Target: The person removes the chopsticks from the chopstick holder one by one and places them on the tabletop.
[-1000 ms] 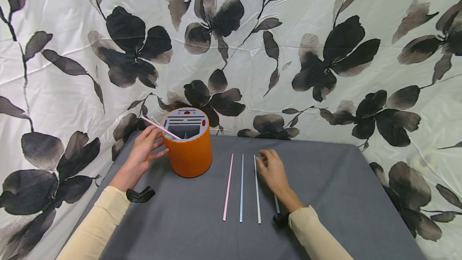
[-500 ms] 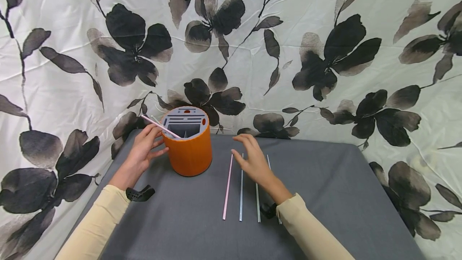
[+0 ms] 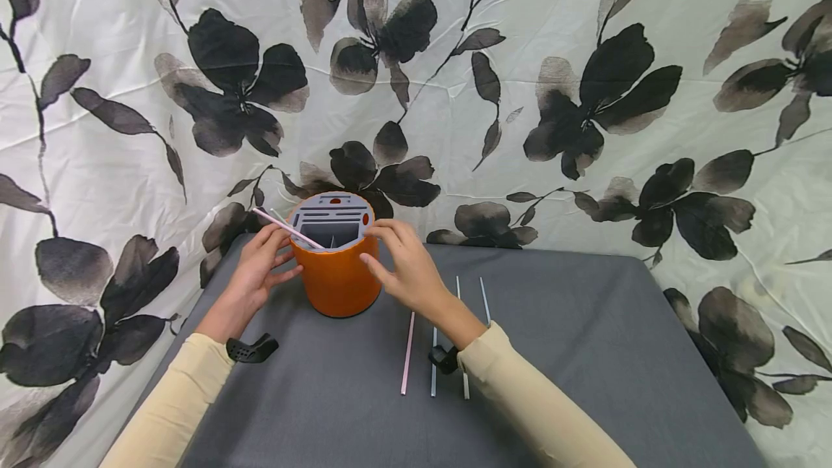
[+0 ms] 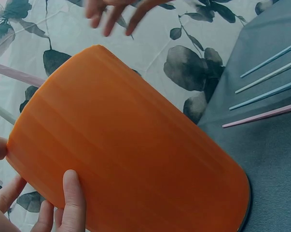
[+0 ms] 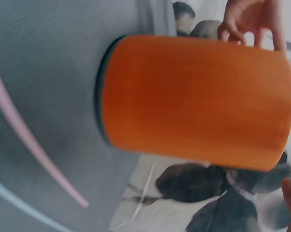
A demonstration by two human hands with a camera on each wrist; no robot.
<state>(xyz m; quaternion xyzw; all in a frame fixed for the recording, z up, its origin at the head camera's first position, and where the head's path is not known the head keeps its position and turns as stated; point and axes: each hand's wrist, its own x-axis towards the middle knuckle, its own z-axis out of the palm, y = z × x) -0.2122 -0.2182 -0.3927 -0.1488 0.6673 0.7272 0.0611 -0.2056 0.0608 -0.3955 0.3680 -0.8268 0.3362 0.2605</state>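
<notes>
A round orange organizer [image 3: 341,284] with a grey slotted top stands at the back left of the table. My left hand [image 3: 256,273] rests its fingertips against the organizer's left side, its fingers fairly straight. A pink straw [image 3: 286,227] leans out of an opening over the left rim, with a pale straw [image 4: 1,112] beside it. Fingers spread and holding nothing, my right hand [image 3: 409,269] hovers at the organizer's right rim; in the right wrist view a gap shows between its fingertips [image 5: 289,191] and the orange wall.
On the grey table [image 3: 572,352] lie a pink straw [image 3: 408,356], a blue straw [image 3: 434,381], a pale straw [image 3: 466,387] and another blue straw [image 3: 484,298], roughly side by side. My right forearm passes over them. Behind hangs a floral cloth [image 3: 455,114].
My right hand has moved left from above the table straws to the organizer's right rim. The left hand, organizer and straws have stayed in place.
</notes>
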